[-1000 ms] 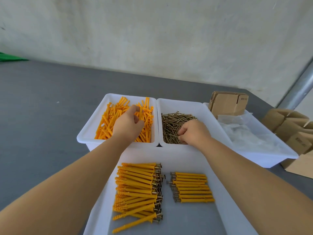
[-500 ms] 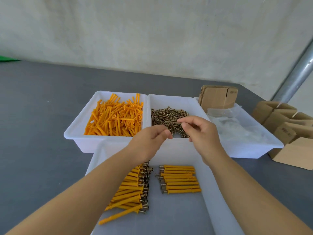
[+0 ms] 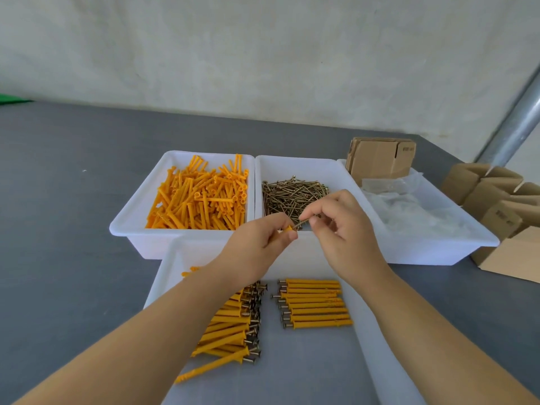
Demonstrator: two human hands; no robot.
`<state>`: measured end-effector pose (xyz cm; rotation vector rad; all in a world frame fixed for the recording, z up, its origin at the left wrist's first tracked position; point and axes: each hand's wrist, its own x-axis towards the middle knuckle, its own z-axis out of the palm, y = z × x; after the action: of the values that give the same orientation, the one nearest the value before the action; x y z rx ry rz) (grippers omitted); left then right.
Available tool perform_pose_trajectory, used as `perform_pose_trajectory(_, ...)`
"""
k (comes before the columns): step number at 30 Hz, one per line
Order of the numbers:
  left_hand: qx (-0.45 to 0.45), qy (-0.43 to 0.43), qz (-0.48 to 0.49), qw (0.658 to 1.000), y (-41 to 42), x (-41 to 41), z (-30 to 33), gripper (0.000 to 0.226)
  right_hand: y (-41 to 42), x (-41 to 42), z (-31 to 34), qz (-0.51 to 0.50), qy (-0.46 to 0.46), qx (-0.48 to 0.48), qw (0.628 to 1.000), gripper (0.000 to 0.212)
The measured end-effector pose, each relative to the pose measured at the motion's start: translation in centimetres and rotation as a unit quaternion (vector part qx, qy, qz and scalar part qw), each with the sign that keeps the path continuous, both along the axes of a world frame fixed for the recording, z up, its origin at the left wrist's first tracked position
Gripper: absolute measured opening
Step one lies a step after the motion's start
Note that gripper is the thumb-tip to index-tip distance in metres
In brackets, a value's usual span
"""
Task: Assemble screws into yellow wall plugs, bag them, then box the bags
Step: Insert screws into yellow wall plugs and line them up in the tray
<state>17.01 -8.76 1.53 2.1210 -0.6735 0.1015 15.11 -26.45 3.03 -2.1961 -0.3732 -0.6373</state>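
Plug [image 3: 288, 228] and screw [image 3: 304, 223] meet in the air above the near tray [image 3: 163, 276]. The left hand [image 3: 260, 244] pinches the yellow plug with curled fingers; the right hand [image 3: 340, 229] pinches the screw, and its tip touches the mouth of the plug. Behind the hands stand a bin of plugs [image 3: 201, 197] and a bin of screws [image 3: 292, 194]. Finished pieces [image 3: 315, 304] lie in rows in the tray, on the grey worktop [image 3: 67, 200]. Bags [image 3: 409, 206] and boxes [image 3: 380, 156] are on the right.
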Motion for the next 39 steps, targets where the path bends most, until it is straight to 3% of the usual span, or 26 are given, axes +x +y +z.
perform_pose_trajectory(2, -0.019, 0.008, -0.006, 1.000, -0.2, -0.2, 0.2, 0.020, 0.7, -0.4, 0.0, 0.038, -0.007, -0.024, 0.999, 0.020)
perform_pose_trajectory(5, -0.061, 0.011, -0.008, 0.998, -0.2, -0.3, 0.5, 0.018, 1.3, -0.8, -0.1, 0.087, 0.004, 0.020, 0.996, 0.037)
perform_pose_trajectory(9, -0.098, 0.062, -0.066, 0.991, 0.0, -0.9, 1.0, 0.006, 0.6, -0.5, -0.2, 0.026, -0.036, 0.090, 0.995, 0.048)
perform_pose_trajectory(15, 0.065, 0.116, -0.169, 0.977, -1.1, -2.5, 0.3, 0.013, -0.3, 0.1, -0.9, -0.030, -0.026, 0.130, 0.991, 0.040)
perform_pose_trajectory(19, 0.209, 0.051, -0.181, 0.960, -2.6, -3.6, -1.0, 0.010, 0.0, 0.1, -1.0, -0.035, -0.011, 0.124, 0.992, 0.039)
perform_pose_trajectory(24, 0.367, -0.023, -0.179, 0.913, -3.9, -4.3, -2.7, 0.012, 0.1, 0.0, -0.9, -0.037, -0.001, 0.117, 0.992, 0.036)
perform_pose_trajectory(31, 0.415, -0.050, -0.153, 0.896, -4.6, -4.5, -3.3, 0.011, 0.0, 0.0, -1.1, -0.032, 0.008, 0.100, 0.994, 0.036)
perform_pose_trajectory(36, 0.397, -0.062, -0.156, 0.902, -4.3, -4.0, -3.1, 0.017, -0.1, 0.2, -1.2, -0.037, 0.008, 0.098, 0.994, 0.036)
perform_pose_trajectory(39, 0.350, -0.058, -0.143, 0.924, -3.7, -3.2, -1.5, 0.027, -0.3, 0.3, -1.2, -0.051, 0.007, 0.106, 0.993, 0.034)
